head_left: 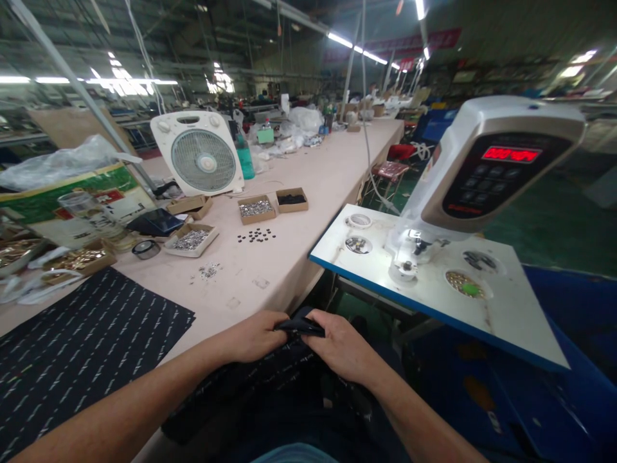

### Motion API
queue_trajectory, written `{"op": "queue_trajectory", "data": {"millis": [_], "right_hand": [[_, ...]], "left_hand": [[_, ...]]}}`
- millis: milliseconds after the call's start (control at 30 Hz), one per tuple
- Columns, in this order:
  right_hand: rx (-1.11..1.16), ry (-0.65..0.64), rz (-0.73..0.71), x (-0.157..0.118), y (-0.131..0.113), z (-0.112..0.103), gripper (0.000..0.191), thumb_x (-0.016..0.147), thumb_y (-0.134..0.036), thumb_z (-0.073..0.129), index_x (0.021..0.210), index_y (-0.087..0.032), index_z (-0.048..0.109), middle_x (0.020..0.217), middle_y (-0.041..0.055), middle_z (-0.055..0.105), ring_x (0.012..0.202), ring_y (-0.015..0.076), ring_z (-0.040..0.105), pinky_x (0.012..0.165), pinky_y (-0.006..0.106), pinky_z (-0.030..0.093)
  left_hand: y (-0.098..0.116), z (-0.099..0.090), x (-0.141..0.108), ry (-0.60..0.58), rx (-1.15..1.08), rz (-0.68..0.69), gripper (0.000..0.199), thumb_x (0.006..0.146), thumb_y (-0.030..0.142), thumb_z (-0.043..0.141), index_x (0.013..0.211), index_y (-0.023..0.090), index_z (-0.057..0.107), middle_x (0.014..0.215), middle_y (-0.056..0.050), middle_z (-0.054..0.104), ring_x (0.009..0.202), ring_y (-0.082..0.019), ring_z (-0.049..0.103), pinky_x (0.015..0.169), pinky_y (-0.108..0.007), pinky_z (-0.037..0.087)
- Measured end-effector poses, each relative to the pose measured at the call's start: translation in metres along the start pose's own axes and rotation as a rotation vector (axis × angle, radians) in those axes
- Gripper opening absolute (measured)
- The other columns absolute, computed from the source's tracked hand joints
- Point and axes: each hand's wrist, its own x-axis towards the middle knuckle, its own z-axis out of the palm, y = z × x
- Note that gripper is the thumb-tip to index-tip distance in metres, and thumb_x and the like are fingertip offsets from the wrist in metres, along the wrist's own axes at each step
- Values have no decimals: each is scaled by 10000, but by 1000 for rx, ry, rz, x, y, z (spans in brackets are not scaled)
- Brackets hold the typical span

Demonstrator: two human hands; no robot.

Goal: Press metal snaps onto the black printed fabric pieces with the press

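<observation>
Both my hands grip a dark patterned piece of fabric [284,366] over my lap, close to the front of the table. My left hand [258,335] pinches its folded upper edge between thumb and fingers. A short way to the right, my right hand [340,341] is closed on the same edge, and the cloth bunches between the two. The rest of the fabric hangs below, dark and partly hidden by my forearms. More dark cloth with white dashes [96,341] lies flat on the table to the left.
Right of the table stands a snap-fastening machine [482,173] with a red display, on a white board [525,308] with blue edges. Boxes of metal pieces [255,209], loose black pieces [257,236] and a white fan [200,154] occupy the table [308,173].
</observation>
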Motion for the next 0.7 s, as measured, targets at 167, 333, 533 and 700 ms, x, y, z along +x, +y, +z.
{"op": "queue_trajectory", "data": {"millis": [167, 333, 533, 700], "right_hand": [[-47, 53, 3, -2, -5, 7, 119, 933, -189, 567, 890, -192, 677, 843, 0, 691, 793, 155, 624, 695, 237, 397], [-38, 63, 44, -3, -6, 7, 137, 941, -265, 574, 905, -204, 691, 815, -7, 681, 765, 158, 621, 660, 247, 376], [130, -93, 152, -3, -6, 2, 148, 843, -324, 666, 843, -178, 690, 722, -30, 613, 675, 142, 555, 578, 237, 353], [300, -142, 215, -1, 1, 5, 190, 844, -333, 642, 817, -156, 704, 676, -29, 575, 646, 133, 516, 580, 235, 352]], "left_hand": [[-6, 11, 3, 21, -252, -63, 250, 791, 319, 492, 833, 149, 672, 746, 2, 624, 712, -165, 550, 649, -267, 407], [-5, 16, -1, 18, -690, -188, 293, 757, 402, 636, 839, 127, 694, 664, 14, 620, 587, -115, 484, 577, -236, 360], [-5, 16, -4, -13, -923, -250, 334, 731, 383, 731, 940, 124, 735, 771, -25, 722, 626, -115, 585, 625, -221, 443], [-8, 9, -4, -134, -871, -232, 241, 728, 307, 733, 902, 142, 713, 737, 5, 701, 595, -99, 579, 577, -201, 433]]}}
